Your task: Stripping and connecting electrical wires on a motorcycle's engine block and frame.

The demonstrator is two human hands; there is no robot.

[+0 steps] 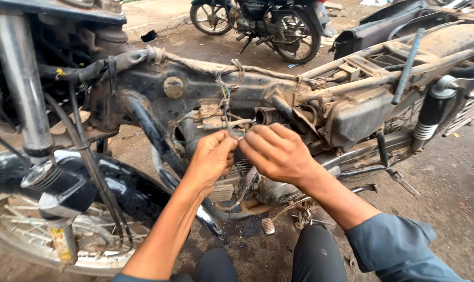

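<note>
Two hands met at the stripped motorcycle frame (205, 86). The left hand (212, 156) and right hand (275, 151) pinched thin wires (225, 102), fingers pressed together.

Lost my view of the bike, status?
Left hand and right hand both pinched on wires by the stripped frame. Nothing blocking.
</note>
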